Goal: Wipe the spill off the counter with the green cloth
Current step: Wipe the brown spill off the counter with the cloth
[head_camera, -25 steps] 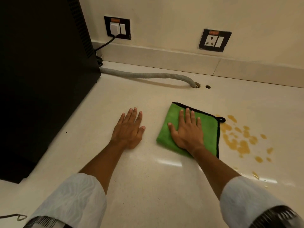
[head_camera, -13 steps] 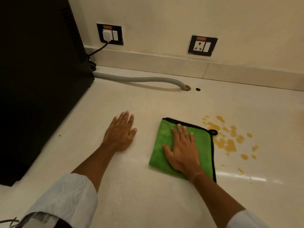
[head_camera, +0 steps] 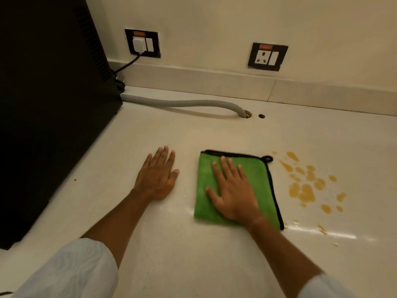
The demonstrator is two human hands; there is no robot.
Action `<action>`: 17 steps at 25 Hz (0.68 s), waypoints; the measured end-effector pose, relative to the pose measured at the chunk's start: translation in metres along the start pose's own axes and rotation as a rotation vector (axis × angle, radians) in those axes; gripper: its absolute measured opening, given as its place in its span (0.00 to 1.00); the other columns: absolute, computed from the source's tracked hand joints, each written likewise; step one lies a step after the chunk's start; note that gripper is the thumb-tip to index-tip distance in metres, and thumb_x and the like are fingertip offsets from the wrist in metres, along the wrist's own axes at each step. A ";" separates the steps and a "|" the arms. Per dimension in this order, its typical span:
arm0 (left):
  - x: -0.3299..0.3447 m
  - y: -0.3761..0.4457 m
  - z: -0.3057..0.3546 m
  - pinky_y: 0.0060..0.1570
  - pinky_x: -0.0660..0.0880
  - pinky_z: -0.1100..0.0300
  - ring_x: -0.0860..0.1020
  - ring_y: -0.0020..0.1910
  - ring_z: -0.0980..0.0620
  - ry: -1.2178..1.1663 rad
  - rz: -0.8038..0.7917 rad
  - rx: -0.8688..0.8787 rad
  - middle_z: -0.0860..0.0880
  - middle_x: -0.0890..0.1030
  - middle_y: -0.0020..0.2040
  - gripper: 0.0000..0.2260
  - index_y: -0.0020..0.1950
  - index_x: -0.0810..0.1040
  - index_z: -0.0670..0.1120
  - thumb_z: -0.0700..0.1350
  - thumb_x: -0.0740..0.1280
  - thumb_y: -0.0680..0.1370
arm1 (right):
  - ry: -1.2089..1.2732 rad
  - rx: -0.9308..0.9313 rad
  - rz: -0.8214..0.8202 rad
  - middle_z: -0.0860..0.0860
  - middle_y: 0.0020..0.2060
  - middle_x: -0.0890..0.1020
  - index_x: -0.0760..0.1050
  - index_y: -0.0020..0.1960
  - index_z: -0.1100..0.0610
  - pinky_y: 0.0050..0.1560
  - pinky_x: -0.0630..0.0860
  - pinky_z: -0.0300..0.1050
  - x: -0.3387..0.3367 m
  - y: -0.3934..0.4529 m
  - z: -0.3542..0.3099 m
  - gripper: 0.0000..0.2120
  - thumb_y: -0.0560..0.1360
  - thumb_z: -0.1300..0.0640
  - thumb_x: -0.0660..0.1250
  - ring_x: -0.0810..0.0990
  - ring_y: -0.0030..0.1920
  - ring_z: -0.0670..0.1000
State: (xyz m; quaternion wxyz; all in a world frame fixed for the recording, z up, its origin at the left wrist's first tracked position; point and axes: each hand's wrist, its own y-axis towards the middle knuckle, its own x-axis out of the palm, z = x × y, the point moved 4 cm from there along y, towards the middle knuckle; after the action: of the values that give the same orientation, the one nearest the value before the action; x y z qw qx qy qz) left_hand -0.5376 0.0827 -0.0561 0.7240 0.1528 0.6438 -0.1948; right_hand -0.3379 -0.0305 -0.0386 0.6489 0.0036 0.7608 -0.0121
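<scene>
The green cloth (head_camera: 263,186), folded and edged in black, lies flat on the cream counter (head_camera: 193,259). My right hand (head_camera: 233,195) rests palm down on it with fingers spread, pressing it onto the counter. Just right of the cloth's black edge sits the spill (head_camera: 305,190), a patch of orange-brown drops and smears, with a narrow gap between it and the cloth. A few smaller drops lie nearer me by the cloth's front right corner. My left hand (head_camera: 158,179) lies flat and empty on the counter, left of the cloth.
A tall black appliance (head_camera: 49,104) stands along the left. A grey ribbed hose (head_camera: 182,103) runs from behind it along the back into a counter hole, with a small second hole (head_camera: 261,115) beside it. The wall carries a plugged socket (head_camera: 142,43) and a free socket (head_camera: 267,57).
The view has shifted. My right hand and the cloth have slid slightly left, off the spill's edge. My left hand stays flat on the counter.
</scene>
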 end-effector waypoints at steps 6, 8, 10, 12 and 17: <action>-0.001 -0.002 0.000 0.77 0.40 0.51 0.42 0.79 0.50 -0.026 -0.016 0.010 0.46 0.44 0.81 0.36 0.79 0.43 0.48 0.62 0.34 0.72 | -0.007 0.322 0.045 0.58 0.79 0.41 0.40 0.79 0.54 0.78 0.41 0.58 -0.004 -0.030 0.033 0.39 0.76 0.33 0.41 0.38 0.78 0.56; 0.000 -0.002 0.000 0.77 0.40 0.51 0.42 0.79 0.50 -0.013 -0.010 0.009 0.46 0.44 0.81 0.36 0.79 0.43 0.48 0.62 0.34 0.73 | -0.004 0.402 0.044 0.60 0.79 0.44 0.42 0.79 0.57 0.78 0.43 0.60 -0.007 0.003 0.047 0.40 0.76 0.33 0.41 0.41 0.79 0.58; 0.001 -0.001 0.001 0.77 0.40 0.51 0.42 0.79 0.49 -0.002 -0.008 0.011 0.46 0.44 0.81 0.35 0.79 0.43 0.48 0.61 0.35 0.73 | -0.004 0.367 0.027 0.60 0.79 0.46 0.43 0.79 0.57 0.77 0.44 0.60 -0.006 0.031 0.050 0.40 0.76 0.33 0.41 0.42 0.79 0.58; 0.000 -0.001 0.001 0.77 0.40 0.51 0.42 0.79 0.49 0.000 -0.014 0.012 0.46 0.43 0.81 0.35 0.79 0.43 0.48 0.61 0.35 0.74 | -0.016 0.224 -0.005 0.59 0.79 0.45 0.42 0.79 0.56 0.78 0.43 0.58 -0.004 0.038 0.045 0.40 0.76 0.32 0.40 0.41 0.79 0.57; -0.007 0.002 0.012 0.77 0.40 0.51 0.41 0.79 0.48 -0.044 -0.063 -0.011 0.44 0.43 0.80 0.32 0.79 0.42 0.46 0.59 0.43 0.78 | -0.023 -0.038 -0.020 0.54 0.79 0.41 0.41 0.79 0.52 0.78 0.39 0.54 -0.007 -0.031 0.030 0.37 0.77 0.33 0.41 0.36 0.78 0.52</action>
State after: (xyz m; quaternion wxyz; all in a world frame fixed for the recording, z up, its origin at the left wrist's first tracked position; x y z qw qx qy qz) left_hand -0.5268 0.0791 -0.0480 0.7324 0.1240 0.6332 -0.2172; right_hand -0.3082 -0.0619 -0.0364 0.6576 -0.0167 0.7532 -0.0042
